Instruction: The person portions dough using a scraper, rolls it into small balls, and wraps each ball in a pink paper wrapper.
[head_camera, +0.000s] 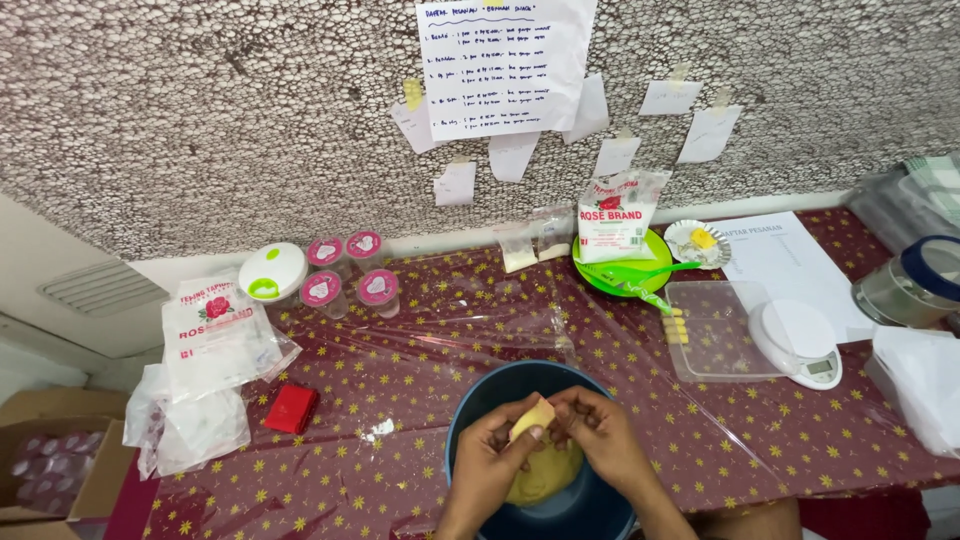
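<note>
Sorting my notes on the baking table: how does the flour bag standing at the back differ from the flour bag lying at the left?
The back flour bag stands upright against the wall, partly in a green bowl; the left flour bag lies flat on the tablecloth. The back flour bag looks plump and fuller; the left flour bag looks flatter and crumpled, resting on other clear bags. Both are clear plastic with white contents and red printing.

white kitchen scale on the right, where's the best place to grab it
Take the white kitchen scale by its two long side edges near the round platform, coming from above: it lies flat on the clear plastic table cover, so its edges are all that is exposed.
</note>
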